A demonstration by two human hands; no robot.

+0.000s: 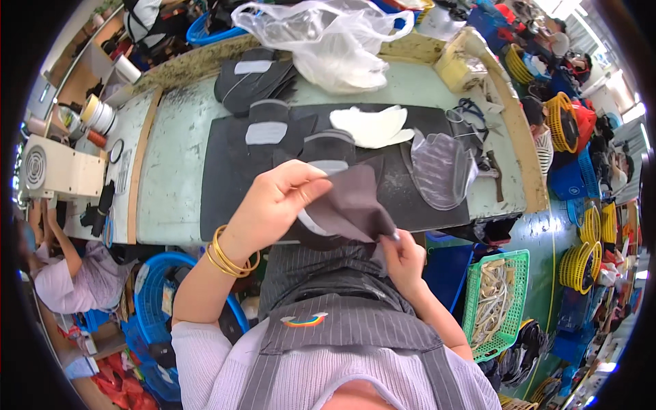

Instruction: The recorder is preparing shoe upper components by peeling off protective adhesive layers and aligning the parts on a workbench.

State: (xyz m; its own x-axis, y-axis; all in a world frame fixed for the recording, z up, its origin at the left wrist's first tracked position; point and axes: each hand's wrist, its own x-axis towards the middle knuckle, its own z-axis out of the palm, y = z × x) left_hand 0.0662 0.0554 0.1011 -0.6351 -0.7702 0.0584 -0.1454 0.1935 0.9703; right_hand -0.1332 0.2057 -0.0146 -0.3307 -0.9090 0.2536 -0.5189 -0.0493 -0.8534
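Observation:
Between both hands I hold up a dark brown-grey fabric piece (355, 195) over the near edge of the table. My left hand (270, 201) pinches its upper left side between thumb and fingers. My right hand (403, 260) grips its lower right corner. Partly hidden beneath it lies a dark cut piece (328, 145) with a light grey patch. Another such patched piece (266, 133) rests farther left on the black mat (222, 184). White cut pieces (372, 126) lie beyond my hands, and a shiny grey piece (444, 171) sits to the right.
A stack of dark pieces (253, 85) and a clear plastic bag (335, 41) stand at the back. Scissors (471, 113) and a wooden-handled tool (496, 178) lie at right. A green basket (471, 321) and a blue basket (147, 294) flank me. Another person works at left.

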